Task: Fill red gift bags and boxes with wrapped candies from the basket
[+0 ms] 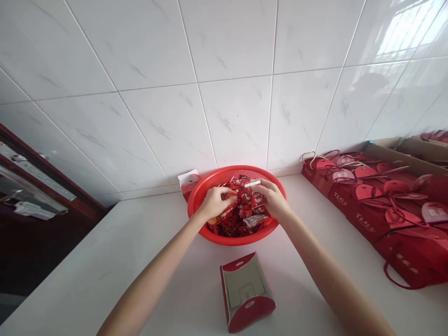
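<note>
A red plastic basket stands against the tiled wall, filled with wrapped candies in mostly red wrappers. Over its left part is my left hand, fingers closed in a pinch at the candies; what they hold, if anything, is too small to name. On the right side of the basket, my right hand grips a red packet with white lettering between thumb and fingers. In front of the basket, an open red box with a pale grey inside lies on the white table, its curved end flaps standing up.
Many red gift boxes with cord handles are packed along the right side. Behind the basket's left rim leans a white and red box. At far left, past the table edge, is a dark red cabinet frame.
</note>
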The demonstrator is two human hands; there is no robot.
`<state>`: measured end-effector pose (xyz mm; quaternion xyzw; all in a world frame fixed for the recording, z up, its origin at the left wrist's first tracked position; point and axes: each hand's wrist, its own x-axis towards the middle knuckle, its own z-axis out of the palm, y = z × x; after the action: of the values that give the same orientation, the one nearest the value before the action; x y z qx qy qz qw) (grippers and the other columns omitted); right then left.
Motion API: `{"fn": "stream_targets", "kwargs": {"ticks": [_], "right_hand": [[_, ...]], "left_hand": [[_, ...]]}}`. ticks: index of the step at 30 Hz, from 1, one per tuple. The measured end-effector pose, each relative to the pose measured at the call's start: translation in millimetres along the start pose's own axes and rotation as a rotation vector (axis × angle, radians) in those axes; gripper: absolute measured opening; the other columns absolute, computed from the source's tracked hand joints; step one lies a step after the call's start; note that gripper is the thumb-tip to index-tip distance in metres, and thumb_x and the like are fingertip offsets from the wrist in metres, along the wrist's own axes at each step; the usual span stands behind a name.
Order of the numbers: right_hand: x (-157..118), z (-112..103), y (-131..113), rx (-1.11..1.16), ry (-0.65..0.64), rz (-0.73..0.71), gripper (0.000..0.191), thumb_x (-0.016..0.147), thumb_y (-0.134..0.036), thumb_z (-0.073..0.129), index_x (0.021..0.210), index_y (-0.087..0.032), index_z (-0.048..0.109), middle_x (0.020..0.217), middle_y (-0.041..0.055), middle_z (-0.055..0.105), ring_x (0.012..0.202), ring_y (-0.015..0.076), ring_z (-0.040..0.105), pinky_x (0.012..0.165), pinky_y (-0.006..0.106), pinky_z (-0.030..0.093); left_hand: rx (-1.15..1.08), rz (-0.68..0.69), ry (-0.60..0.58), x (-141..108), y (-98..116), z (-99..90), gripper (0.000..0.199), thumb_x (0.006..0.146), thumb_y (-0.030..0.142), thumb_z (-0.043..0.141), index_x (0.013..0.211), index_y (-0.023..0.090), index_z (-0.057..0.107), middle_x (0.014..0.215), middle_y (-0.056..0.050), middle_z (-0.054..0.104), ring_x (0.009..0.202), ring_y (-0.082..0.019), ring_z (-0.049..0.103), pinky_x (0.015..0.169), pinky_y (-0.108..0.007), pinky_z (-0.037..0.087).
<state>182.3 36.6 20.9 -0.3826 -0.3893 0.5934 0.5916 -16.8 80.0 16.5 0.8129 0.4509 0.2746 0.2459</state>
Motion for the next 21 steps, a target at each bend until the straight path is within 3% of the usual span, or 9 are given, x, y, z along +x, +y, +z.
{"fn": "stream_targets", "kwargs": {"ticks": [2,5,11,15,17,19,21], "right_hand": [[0,0,-1,0.02,0.001,0.01,0.016,0.063,-0.03,0.08,0.076,-0.022,0.073,0.071,-0.0013,0.073,0.063,0.0154,0.063,0.058,0.026,0.049],[-1,-1,-2,0.027,-0.033,0.046,0.019,0.063,-0.029,0.082,0.078,-0.022,0.073,0.072,-0.0015,0.073,0.062,0.0154,0.064,0.057,0.026,0.05],[0,-2,1,0.018,-0.08,0.025,0.029,0.062,-0.034,0.085,0.086,-0.022,0.074,0.079,0.0007,0.076,0.065,0.0173,0.067,0.06,0.028,0.053],[1,-3,3,0.039,0.016,-0.04,0.029,0.063,-0.037,0.085,0.083,-0.02,0.073,0.078,0.0021,0.075,0.067,0.0182,0.067,0.061,0.028,0.054],[1,-3,2,0.06,0.102,-0.052,0.028,0.062,-0.037,0.084,0.08,-0.02,0.071,0.072,0.0009,0.074,0.061,0.0173,0.065,0.056,0.028,0.052],[2,-3,2,0.084,0.149,-0.05,0.027,0.061,-0.036,0.084,0.078,-0.021,0.07,0.069,-0.0004,0.072,0.057,0.0164,0.062,0.053,0.028,0.05],[2,-2,2,0.097,0.155,-0.043,0.026,0.061,-0.035,0.083,0.078,-0.021,0.069,0.067,-0.0007,0.072,0.056,0.0165,0.062,0.052,0.028,0.049]], "left_hand": [[-0.286,-0.067,0.136,3,2,-4.0,0.031,0.08,0.047,0.069,0.091,0.019,0.075,0.086,-0.005,0.076,0.074,-0.021,0.068,0.069,-0.03,0.054],[-0.487,-0.096,0.154,7,8,-6.1,0.035,0.077,0.054,0.071,0.083,0.02,0.072,0.078,-0.001,0.072,0.066,-0.017,0.065,0.063,-0.027,0.051],[-0.541,0.01,0.101,13,24,3.1,0.037,0.076,0.055,0.073,0.085,0.019,0.072,0.083,-0.004,0.074,0.076,-0.021,0.07,0.071,-0.031,0.056],[-0.626,-0.039,-0.019,13,20,8.0,0.037,0.09,0.054,0.055,0.094,0.021,0.071,0.082,-0.004,0.076,0.078,-0.024,0.074,0.073,-0.035,0.059],[-0.531,-0.061,-0.111,12,13,9.8,0.032,0.093,0.046,0.052,0.096,0.021,0.073,0.086,-0.005,0.078,0.084,-0.024,0.074,0.078,-0.036,0.058],[-0.28,-0.022,-0.251,11,7,11.7,0.023,0.089,0.033,0.057,0.099,0.021,0.074,0.097,-0.004,0.079,0.093,-0.023,0.073,0.085,-0.033,0.056],[0.017,0.078,-0.417,10,5,13.6,0.025,0.081,0.021,0.064,0.105,0.021,0.074,0.109,-0.005,0.078,0.101,-0.023,0.071,0.089,-0.032,0.053]]}}
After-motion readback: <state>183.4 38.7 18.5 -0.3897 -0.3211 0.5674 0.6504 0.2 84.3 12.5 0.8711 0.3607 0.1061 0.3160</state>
